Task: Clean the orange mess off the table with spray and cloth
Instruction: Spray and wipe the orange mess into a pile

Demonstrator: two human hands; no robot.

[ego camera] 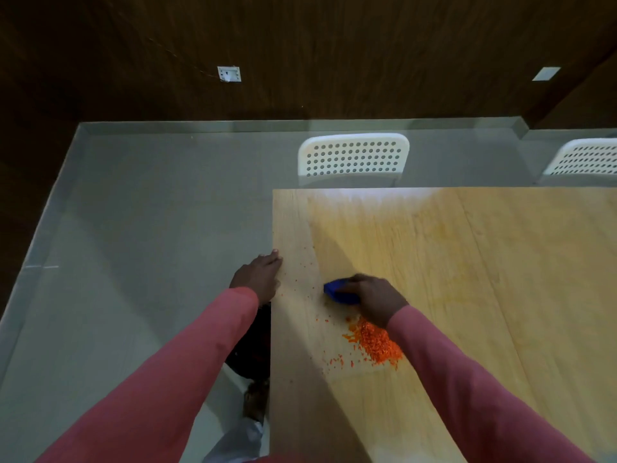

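orange crumbs [375,344] are lying loose and light near the table's [467,262] left edge; i am gripping the soft blue cloth [339,292] in my right hand [374,295], while my left hand [258,275] is resting relaxed on that edge.

2 long pink sleeves [173,372] reach the wrists.

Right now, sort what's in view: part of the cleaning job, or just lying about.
Job:
blue cloth, gripped by right hand
orange mess
table
left hand, at the table's edge

Lying about:
white chairs
wall socket

No spray bottle in view.
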